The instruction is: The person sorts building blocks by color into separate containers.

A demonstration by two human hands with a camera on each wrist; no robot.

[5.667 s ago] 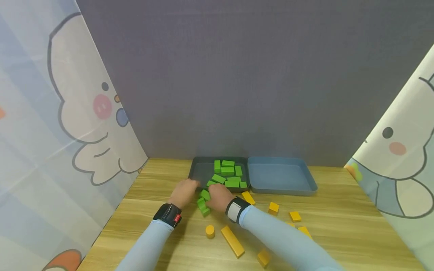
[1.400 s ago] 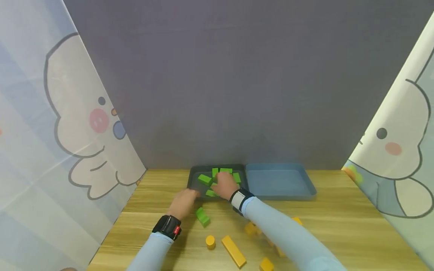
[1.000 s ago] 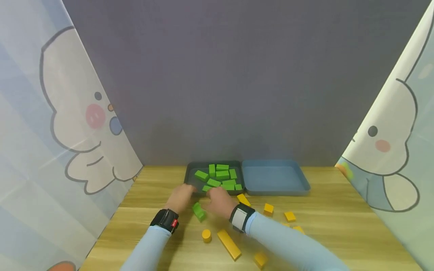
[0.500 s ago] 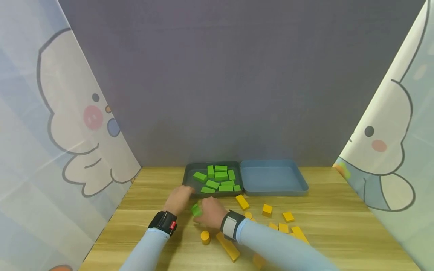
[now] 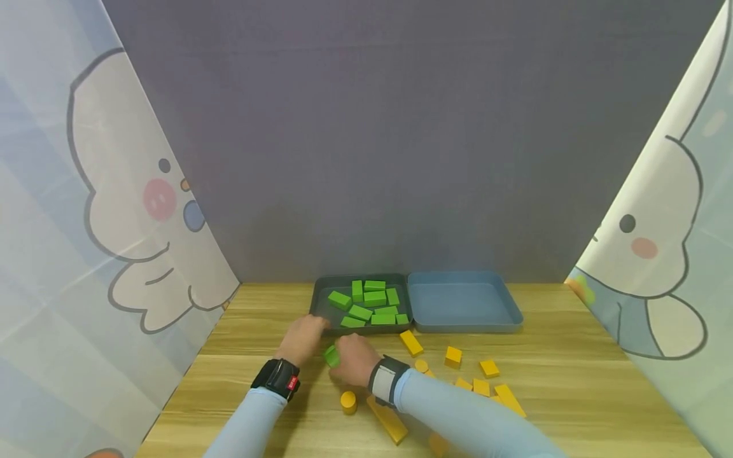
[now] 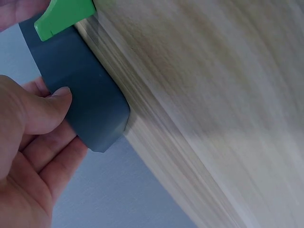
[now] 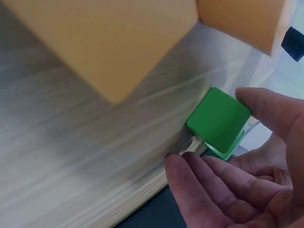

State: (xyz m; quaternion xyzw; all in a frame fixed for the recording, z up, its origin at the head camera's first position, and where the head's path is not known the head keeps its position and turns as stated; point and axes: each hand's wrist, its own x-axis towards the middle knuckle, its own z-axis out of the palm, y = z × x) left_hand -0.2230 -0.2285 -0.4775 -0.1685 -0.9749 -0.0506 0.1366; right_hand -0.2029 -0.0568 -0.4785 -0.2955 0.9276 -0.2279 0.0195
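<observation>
My left hand [image 5: 301, 340] grips the near left corner of the dark grey tray [image 5: 322, 299]. In the left wrist view, its thumb lies on the outside of the tray wall [image 6: 90, 95] and the other fingers are behind. Just in front of the tray, my right hand [image 5: 356, 360] holds a green arch-shaped block [image 5: 331, 356] low at the table. The right wrist view has the block [image 7: 219, 119] between the thumb and fingers, though part of the contact is hidden. Several green blocks [image 5: 375, 299] lie loosely inside the dark tray.
A blue-grey tray [image 5: 464, 301], with nothing in it, adjoins the dark one. Several yellow blocks are spread over the wooden table, including a cylinder [image 5: 348, 402] and a long bar [image 5: 388, 420] near the right forearm. A dark panel [image 5: 366, 140] stands behind.
Green blocks that lay before the dark tray are now in it. My right hand has come back from over the tray to the arch-shaped block. My left hand stays at the tray corner.
</observation>
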